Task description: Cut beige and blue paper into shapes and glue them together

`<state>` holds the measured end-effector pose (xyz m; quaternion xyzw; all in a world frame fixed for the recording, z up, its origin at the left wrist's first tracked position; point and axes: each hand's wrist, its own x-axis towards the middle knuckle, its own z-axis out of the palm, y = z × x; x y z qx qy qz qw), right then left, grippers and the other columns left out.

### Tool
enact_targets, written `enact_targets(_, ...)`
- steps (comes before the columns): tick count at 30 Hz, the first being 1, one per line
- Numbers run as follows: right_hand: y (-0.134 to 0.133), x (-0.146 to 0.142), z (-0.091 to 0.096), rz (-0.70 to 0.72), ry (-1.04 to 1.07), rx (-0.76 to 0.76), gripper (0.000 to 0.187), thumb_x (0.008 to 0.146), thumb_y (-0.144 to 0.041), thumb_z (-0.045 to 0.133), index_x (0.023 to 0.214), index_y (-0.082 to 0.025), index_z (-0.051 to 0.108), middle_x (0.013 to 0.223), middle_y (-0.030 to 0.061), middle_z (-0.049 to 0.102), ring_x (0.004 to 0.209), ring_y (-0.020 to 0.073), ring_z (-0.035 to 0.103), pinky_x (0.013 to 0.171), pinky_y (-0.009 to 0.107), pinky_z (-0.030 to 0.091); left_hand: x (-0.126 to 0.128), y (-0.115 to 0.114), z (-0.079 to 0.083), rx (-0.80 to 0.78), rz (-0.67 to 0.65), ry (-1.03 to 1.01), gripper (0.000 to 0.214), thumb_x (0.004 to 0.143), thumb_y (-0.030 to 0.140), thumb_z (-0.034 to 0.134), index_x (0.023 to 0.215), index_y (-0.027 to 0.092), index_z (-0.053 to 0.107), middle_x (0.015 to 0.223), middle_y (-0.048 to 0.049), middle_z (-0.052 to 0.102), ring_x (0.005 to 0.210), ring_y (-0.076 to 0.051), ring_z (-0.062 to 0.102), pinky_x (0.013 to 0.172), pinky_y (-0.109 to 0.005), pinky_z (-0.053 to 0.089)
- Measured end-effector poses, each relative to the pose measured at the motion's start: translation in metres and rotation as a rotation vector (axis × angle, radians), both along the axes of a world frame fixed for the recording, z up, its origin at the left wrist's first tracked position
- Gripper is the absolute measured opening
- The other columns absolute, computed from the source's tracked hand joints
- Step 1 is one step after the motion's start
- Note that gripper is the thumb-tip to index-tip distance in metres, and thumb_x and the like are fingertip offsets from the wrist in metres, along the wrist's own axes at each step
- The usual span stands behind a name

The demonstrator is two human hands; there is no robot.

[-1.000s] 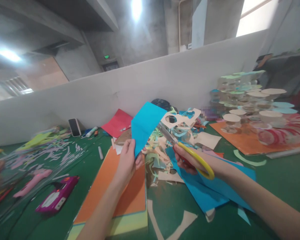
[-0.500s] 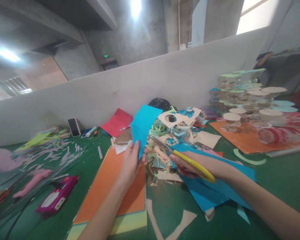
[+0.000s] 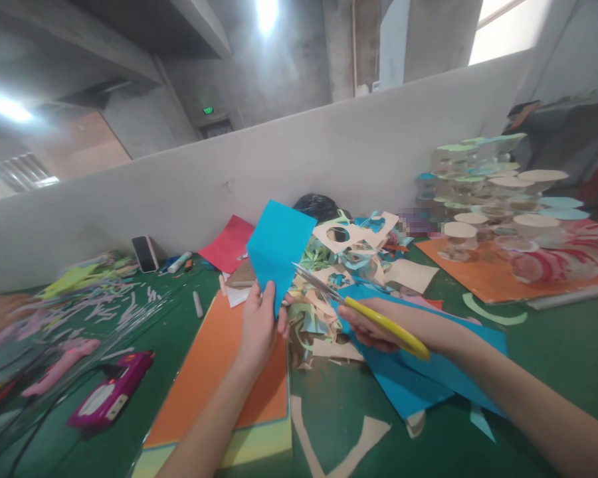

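While the left fingers [image 3: 270, 292] pinch one blue sheet [image 3: 282, 232] raised just beyond them, the right fingers [image 3: 347, 325] grip one pair of scissors [image 3: 366, 313], tips near the sheet's edge; contact is unclear. Behind the blades, paper scraps [image 3: 361, 240], too many to count, crowd the table [image 3: 349, 392]. Below the left fingers lies one orange-topped stack [image 3: 270, 392]. Left of them: one phone [image 3: 145, 254], one pink tool [image 3: 62, 366], one purple device [image 3: 112, 392]. One red sheet [image 3: 226, 242] beyond is partly covered from view.
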<state>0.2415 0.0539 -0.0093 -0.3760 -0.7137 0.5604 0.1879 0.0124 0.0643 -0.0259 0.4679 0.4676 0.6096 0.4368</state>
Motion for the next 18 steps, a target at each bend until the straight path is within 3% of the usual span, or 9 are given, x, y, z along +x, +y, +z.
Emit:
enact_targets(6,0.0054,0.0022,-0.0091,-0.048,0.022,-0.033,0.051,0.087,-0.065,0.051,0.062,-0.022,0.039,0.057,-0.0042,0.041,0.044,0.009,0.035,0.044,0.026,0.031,-0.0026,-0.0009,0.0031,0.0,0.046,-0.006,0.026,0.089,0.04,0.056,0.082,0.023,0.039,0.07,0.0084,0.061,0.026,0.0,0.034,0.028,-0.014,0.03)
enact_targets(18,0.0037,-0.0002,-0.0022,-0.041,-0.055,0.009,0.055,0.086,-0.071,0.046,0.063,-0.022,0.038,0.051,-0.0055,0.039,0.043,0.0086,0.036,0.045,0.024,0.034,0.0061,-0.0057,-0.0041,-0.081,-0.15,0.067,0.032,0.084,0.05,0.06,0.086,0.023,0.043,0.07,0.0079,0.064,0.023,-0.001,0.033,0.024,-0.015,0.031)
